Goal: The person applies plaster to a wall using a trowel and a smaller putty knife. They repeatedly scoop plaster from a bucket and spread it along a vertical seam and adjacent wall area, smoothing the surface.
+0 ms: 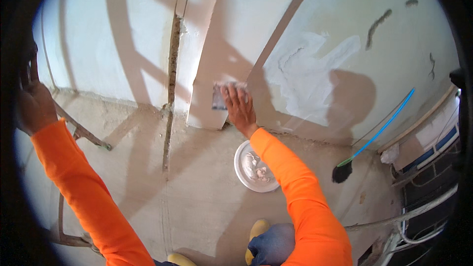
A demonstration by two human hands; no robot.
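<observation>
Partly lost in the dark rim, the left hand shows only its back, so whether its grip is wide or closed cannot be told. Meanwhile, the right hand has its grip closed on a scraper, blade flat against the wall. Just below that grip sits a white bucket, part-hidden by the orange sleeve.
</observation>
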